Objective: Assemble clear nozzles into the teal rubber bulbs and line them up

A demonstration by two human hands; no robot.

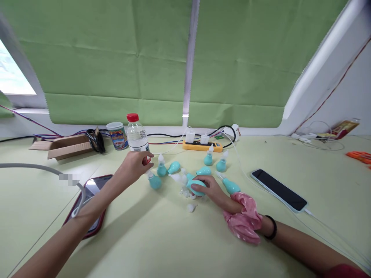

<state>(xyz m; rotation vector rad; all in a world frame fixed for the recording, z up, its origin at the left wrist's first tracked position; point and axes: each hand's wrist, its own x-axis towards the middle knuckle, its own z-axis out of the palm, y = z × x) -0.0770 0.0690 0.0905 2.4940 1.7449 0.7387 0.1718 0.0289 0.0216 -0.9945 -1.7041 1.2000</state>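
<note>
**Frosted nozzle (178,178) points toward the left hand (135,166)**

With twelve o'clock straight ahead, the right hand (213,190) is closed around a teal squeeze-bulb aspirator (191,184), gripping its rounded end. The aspirator's long axis runs from that hand toward nine-to-ten o'clock, nozzle foremost, over a cluster of small clear pieces (186,192). The left hand lies at ten o'clock from the right one, so the nozzle's tip sits at about four o'clock from it, near but apart. Left thumb and index finger are bent with a gap between them, just above the tip of a second aspirator (155,182) leaning toward eleven o'clock; contact is hidden there, so whether that hand grips it I cannot tell.
</note>
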